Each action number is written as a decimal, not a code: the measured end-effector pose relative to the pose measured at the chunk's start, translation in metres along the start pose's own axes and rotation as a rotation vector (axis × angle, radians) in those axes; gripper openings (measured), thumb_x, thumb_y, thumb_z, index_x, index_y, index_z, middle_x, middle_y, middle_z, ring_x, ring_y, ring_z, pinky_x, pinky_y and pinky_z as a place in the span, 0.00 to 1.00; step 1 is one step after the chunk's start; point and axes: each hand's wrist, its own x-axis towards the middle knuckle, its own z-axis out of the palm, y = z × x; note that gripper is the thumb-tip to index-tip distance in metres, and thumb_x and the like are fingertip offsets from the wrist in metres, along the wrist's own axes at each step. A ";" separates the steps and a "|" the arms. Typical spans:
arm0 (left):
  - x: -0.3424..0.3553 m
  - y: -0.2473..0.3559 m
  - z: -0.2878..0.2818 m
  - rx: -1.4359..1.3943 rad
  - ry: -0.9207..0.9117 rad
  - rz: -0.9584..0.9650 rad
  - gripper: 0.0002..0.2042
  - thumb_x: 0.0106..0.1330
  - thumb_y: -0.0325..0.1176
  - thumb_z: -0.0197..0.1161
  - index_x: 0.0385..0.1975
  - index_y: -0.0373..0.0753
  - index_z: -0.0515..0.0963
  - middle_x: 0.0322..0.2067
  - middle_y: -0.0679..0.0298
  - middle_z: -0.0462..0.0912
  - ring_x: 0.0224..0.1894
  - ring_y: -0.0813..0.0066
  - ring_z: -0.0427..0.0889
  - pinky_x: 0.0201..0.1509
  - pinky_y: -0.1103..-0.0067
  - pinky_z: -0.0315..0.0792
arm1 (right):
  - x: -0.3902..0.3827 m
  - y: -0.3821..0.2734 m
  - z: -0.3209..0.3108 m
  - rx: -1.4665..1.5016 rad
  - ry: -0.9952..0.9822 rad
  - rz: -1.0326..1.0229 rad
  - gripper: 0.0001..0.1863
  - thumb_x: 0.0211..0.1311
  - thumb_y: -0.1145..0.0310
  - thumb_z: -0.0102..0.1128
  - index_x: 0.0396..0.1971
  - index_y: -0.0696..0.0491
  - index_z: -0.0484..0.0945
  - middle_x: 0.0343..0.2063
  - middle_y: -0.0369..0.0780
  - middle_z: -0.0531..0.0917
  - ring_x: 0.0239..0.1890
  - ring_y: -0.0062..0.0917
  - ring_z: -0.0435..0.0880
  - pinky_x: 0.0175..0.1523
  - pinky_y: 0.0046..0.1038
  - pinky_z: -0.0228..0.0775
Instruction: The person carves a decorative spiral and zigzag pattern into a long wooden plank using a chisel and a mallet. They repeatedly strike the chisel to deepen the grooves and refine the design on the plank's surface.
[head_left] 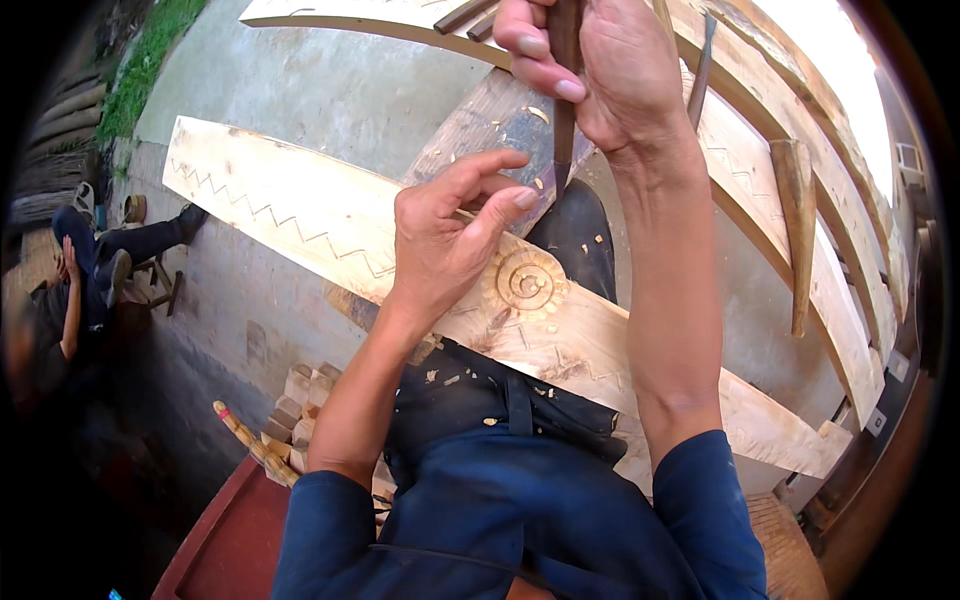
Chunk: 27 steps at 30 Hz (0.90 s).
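Observation:
A long pale plank (330, 190) lies across my lap, with a zigzag line cut along its left part and a carved spiral rosette (528, 283) near its middle. Raised at the top, my right hand (635, 80) is closed around the brown shaft of a carving chisel (564, 110); its dark, tapering end points down toward my knee. My left hand (445, 230) hovers or rests over the plank just left of the rosette, thumb and forefinger apart, nothing between them. I cannot tell whether it touches the wood.
On the right, a wooden mallet (795, 230) and another chisel (703, 70) lie by more curved planks (760, 95). Dark tool handles (465, 15) rest on a far board. Wood blocks (297, 400) and a red tabletop (225, 540) are lower left. A person (70, 290) sits far left.

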 end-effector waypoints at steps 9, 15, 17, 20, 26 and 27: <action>0.000 0.005 -0.002 0.069 -0.078 -0.015 0.14 0.75 0.23 0.69 0.58 0.30 0.85 0.26 0.65 0.90 0.29 0.85 0.86 0.37 0.84 0.79 | 0.012 0.029 0.008 0.011 0.008 0.079 0.30 0.86 0.38 0.45 0.32 0.50 0.71 0.18 0.40 0.79 0.10 0.17 0.67 0.13 0.18 0.54; 0.001 0.000 -0.001 0.118 -0.061 -0.003 0.12 0.74 0.24 0.69 0.55 0.32 0.85 0.24 0.63 0.89 0.27 0.81 0.87 0.33 0.82 0.78 | 0.014 0.032 0.008 -0.003 0.014 0.032 0.30 0.85 0.38 0.46 0.32 0.50 0.71 0.19 0.41 0.78 0.10 0.17 0.66 0.13 0.18 0.54; 0.001 -0.004 0.003 0.087 -0.018 0.016 0.10 0.72 0.26 0.70 0.50 0.34 0.86 0.22 0.58 0.90 0.24 0.73 0.90 0.30 0.77 0.78 | 0.015 0.033 0.008 -0.013 0.005 0.039 0.30 0.85 0.38 0.45 0.32 0.51 0.71 0.18 0.41 0.78 0.10 0.17 0.66 0.13 0.18 0.55; 0.001 0.001 -0.001 0.127 -0.073 -0.003 0.12 0.75 0.23 0.69 0.55 0.30 0.85 0.25 0.66 0.88 0.28 0.85 0.86 0.34 0.84 0.78 | 0.015 0.032 0.008 -0.026 -0.007 0.041 0.30 0.86 0.38 0.45 0.32 0.51 0.71 0.18 0.41 0.78 0.10 0.17 0.66 0.12 0.18 0.54; 0.000 -0.002 -0.002 0.114 -0.064 0.011 0.12 0.75 0.23 0.69 0.55 0.30 0.84 0.25 0.65 0.89 0.28 0.84 0.86 0.34 0.84 0.79 | 0.015 0.033 0.008 -0.013 -0.028 0.036 0.30 0.86 0.38 0.43 0.32 0.50 0.70 0.17 0.40 0.77 0.09 0.17 0.64 0.12 0.17 0.53; 0.000 -0.002 -0.002 0.119 -0.065 0.011 0.12 0.75 0.23 0.69 0.55 0.30 0.84 0.25 0.65 0.89 0.28 0.84 0.86 0.34 0.84 0.78 | 0.015 0.033 0.008 -0.015 -0.029 0.039 0.30 0.86 0.38 0.43 0.32 0.50 0.70 0.17 0.40 0.77 0.09 0.17 0.64 0.12 0.17 0.53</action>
